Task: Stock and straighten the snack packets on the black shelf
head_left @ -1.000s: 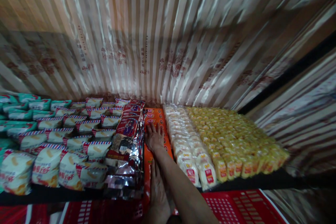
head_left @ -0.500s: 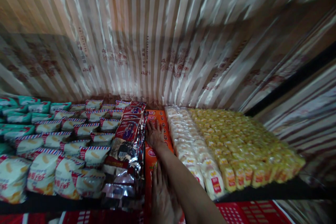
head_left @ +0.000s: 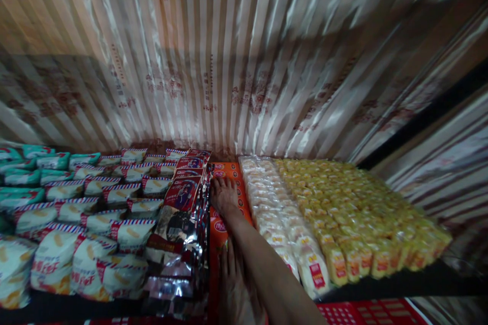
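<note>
At 6 o'clock, bottom edge, left hand [head_left: 233,284] lies flat, fingers together, palm down on the orange packets [head_left: 219,228], near end of the row. Right forearm crosses over it toward 12 o'clock; right hand [head_left: 224,197] further in, fingers slightly spread, pressed on the same orange row. Orange packets run in a narrow lane front to back, mid shelf. Just at 9 o'clock of them, shiny red-silver bags [head_left: 183,213] standing on edge, touching the lane. Pale wrapped cakes [head_left: 274,218] at 3 o'clock, yellow packs [head_left: 354,213] beyond them. Striped white snack bags [head_left: 87,228] far at 9 o'clock. Striped foil wall [head_left: 244,61] at 12 o'clock
</note>
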{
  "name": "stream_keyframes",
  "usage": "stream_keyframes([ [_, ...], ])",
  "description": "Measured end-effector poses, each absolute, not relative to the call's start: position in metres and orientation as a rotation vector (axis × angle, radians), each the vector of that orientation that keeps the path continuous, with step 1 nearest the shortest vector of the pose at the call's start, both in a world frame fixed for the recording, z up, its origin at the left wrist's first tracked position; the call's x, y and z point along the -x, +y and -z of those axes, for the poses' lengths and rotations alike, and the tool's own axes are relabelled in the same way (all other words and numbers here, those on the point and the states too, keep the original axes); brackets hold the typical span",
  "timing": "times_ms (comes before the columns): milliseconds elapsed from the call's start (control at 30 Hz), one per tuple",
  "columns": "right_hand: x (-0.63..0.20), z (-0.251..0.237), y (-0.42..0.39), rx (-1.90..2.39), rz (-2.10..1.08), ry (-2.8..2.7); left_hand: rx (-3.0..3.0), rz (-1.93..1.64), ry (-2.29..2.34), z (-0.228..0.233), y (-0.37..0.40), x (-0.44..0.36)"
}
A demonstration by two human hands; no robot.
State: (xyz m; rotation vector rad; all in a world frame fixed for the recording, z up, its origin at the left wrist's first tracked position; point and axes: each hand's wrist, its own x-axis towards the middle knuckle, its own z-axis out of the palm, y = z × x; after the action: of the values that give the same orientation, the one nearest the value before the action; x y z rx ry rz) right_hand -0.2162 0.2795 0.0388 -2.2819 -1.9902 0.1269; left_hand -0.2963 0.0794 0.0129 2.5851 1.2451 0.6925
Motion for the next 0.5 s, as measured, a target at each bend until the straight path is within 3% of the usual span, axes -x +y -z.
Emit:
stream_keyframes([
  [500, 0.213, -0.019, 0.310, 2.345, -0.255, -1.961, -2.542, -0.643, 1.288, 0.007, 0.085, 0.294],
])
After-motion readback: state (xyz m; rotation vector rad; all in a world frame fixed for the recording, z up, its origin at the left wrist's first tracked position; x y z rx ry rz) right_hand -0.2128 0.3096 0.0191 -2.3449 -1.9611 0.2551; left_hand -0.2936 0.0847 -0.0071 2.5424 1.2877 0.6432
